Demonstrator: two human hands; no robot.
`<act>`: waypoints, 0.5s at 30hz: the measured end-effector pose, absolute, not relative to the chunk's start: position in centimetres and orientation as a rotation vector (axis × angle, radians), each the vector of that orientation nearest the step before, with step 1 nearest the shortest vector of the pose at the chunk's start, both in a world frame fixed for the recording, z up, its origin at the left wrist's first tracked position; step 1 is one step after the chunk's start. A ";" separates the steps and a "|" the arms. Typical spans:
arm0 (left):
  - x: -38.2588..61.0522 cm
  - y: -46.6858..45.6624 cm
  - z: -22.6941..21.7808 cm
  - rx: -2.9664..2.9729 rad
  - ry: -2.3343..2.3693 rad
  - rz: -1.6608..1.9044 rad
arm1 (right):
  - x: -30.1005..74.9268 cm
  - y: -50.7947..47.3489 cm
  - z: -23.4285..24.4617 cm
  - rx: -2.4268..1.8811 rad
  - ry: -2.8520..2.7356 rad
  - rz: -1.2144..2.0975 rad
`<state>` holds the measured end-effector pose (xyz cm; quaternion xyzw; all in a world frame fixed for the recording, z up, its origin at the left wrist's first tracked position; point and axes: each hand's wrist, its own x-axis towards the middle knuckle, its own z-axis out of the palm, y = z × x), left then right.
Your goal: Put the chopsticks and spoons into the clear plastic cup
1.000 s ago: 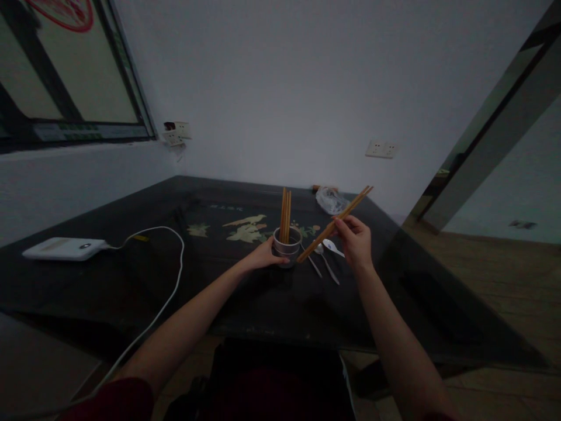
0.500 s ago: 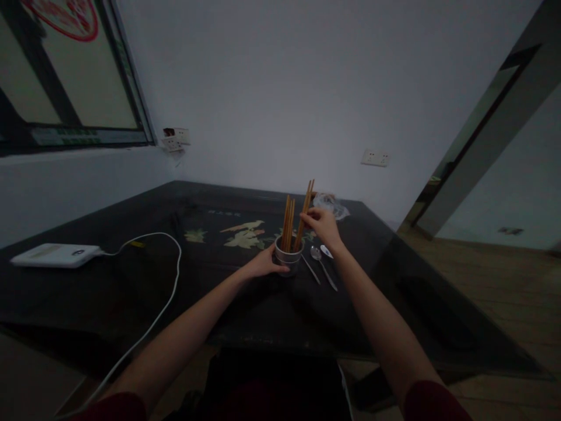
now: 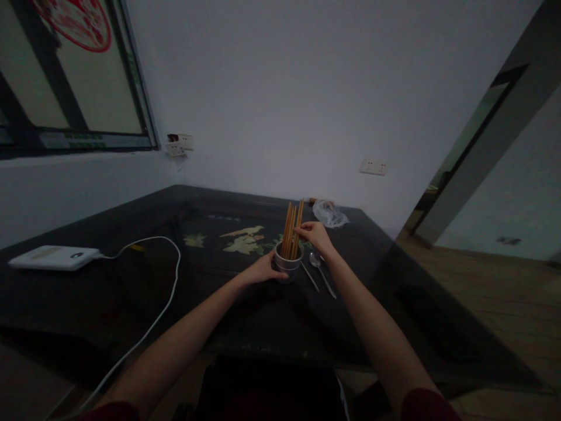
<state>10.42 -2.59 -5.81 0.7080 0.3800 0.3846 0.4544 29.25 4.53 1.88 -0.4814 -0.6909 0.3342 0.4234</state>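
A round metal cup (image 3: 289,270) stands upright on the dark table, with several wooden chopsticks (image 3: 288,231) leaning in it. My left hand (image 3: 263,268) is wrapped round the cup's left side, thumb across the front. At the cup's right, my right hand (image 3: 316,235) pinches chopsticks whose lower ends are inside the cup; exactly how many it holds I cannot tell. Just right of the cup lie a metal spoon (image 3: 322,275) and a thin metal utensil (image 3: 310,277), its head hidden beside the cup. Part of another shiny piece shows under my right wrist.
Behind my right hand is a crumpled clear plastic bag (image 3: 329,214). A white device (image 3: 55,257) lies at the left, its white cable (image 3: 175,275) running over the table's front edge. A dark flat object (image 3: 433,318) rests at the right. A wall with sockets (image 3: 373,167) rises behind.
My right hand has lowered and moved slightly left, bringing its chopsticks down into the cup and closer to the others. My left hand still holds the cup. The view has shifted slightly.
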 end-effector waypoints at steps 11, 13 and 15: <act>10.5 -2.6 -5.8 1.713 0.935 0.940 | 28.8 4.4 2.2 -1.287 -1.759 0.886; 10.5 -2.5 -5.9 1.711 0.928 0.939 | 28.8 4.3 2.4 -1.301 -1.795 0.867; 10.4 -2.4 -6.1 1.714 0.922 0.945 | 28.8 4.2 2.6 -1.304 -1.835 0.837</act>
